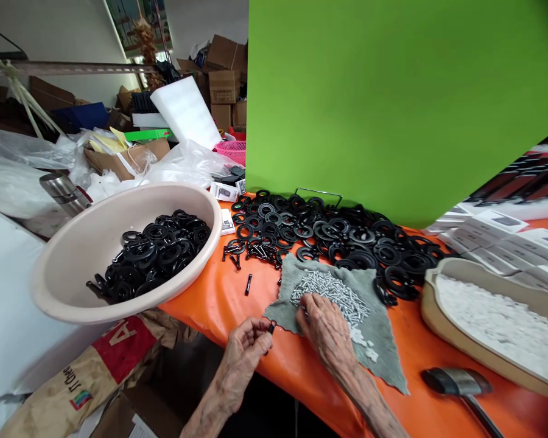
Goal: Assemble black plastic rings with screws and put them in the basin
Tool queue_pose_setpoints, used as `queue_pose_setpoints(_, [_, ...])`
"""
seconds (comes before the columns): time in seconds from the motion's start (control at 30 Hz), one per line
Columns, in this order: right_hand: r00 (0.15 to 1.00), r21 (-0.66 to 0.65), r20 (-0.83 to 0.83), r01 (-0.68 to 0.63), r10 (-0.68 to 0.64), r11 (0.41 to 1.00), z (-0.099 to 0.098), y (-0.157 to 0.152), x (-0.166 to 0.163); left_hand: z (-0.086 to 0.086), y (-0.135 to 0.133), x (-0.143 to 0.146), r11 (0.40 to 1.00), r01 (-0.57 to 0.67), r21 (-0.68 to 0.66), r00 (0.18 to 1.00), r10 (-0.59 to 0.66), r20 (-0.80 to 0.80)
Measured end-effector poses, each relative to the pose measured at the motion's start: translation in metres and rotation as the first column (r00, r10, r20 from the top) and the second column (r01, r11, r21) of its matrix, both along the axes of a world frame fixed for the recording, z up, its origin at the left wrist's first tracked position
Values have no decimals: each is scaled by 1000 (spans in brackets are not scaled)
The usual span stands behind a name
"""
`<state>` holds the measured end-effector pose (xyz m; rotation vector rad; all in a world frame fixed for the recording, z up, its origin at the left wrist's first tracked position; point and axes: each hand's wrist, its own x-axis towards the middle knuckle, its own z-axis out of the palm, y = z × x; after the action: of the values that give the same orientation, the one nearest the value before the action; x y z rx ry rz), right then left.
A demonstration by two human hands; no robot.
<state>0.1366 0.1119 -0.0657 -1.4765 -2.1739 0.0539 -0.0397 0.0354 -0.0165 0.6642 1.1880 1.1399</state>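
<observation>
Left hand [244,359] in tight at the edge of the tabletop, fingers curled, pinching a short black piece [271,328] at the fingertips! Right hand [326,328] is spread low beside it, fingertips down at a pile of silver screws [333,295] on a grey cloth [381,331]; those fingers hide whether it has hold of a screw, so I can't call that one.

Now the count: only a small cluster of short black pieces [251,250] sits above the cloth, with a lone piece [248,284] off on its own. That looks like an early stage, because the supply is huge! A wide heap of black rings [347,237] covers the orange tabletop [210,310], more rings fill a beige basin [86,255], and the screw pile looks plentiful.

Over on the right, a tray of white granules [432,310] and a mallet [456,382]. Behind it all, a green board [393,103], then cardboard boxes [223,85] stacked up in a crowded storeroom!
</observation>
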Motion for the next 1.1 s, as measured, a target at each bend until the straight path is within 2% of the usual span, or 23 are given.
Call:
queue_pose_setpoints(0.2, [965,-148,-261,-11,-29,989,24,-11,18,4,-4,5,1000,17,-9,999,-17,46])
queue_pose_setpoints(0.4, [828,-318,-546,-64,-128,946,40,-53,23,14,-7,16,998,64,-25,993,-61,101])
queue_pose_setpoints(0.47, [748,-370,-644,-116,-164,922,41,-64,20,16,-8,20,993,108,-43,976,-97,196])
queue_pose_setpoints(0.57, [506,-464,-812,-255,-292,848,47,-75,16,19,-9,27,981,170,-92,908,-120,403])
queue_pose_setpoints(0.63, [362,-507,-848,-335,-388,794,55,-81,14,22,-10,31,973,193,-126,861,-106,498])
queue_pose_setpoints(0.7, [322,-534,-840,-345,-437,772,63,-85,14,24,-11,35,964,218,-154,829,-100,550])
queue_pose_setpoints(0.77, [300,-537,-839,-328,-453,777,68,-88,14,26,-12,37,955,243,-171,812,-104,574])
queue_pose_setpoints(0.87, [263,-532,-845,-319,-467,784,68,-90,14,28,-14,40,960,233,-153,854,-127,505])
queue_pose_setpoints(0.97, [255,-517,-853,-312,-454,797,64,-90,16,30,-17,42,982,172,-84,959,-147,243])
queue_pose_setpoints(1.03, [277,-511,-854,-292,-440,808,62,-91,17,33,-18,43,987,154,-49,985,-149,90])
queue_pose_setpoints(1.1, [303,-522,-845,-280,-441,806,62,-93,17,34,-19,45,986,161,-32,987,-160,27])
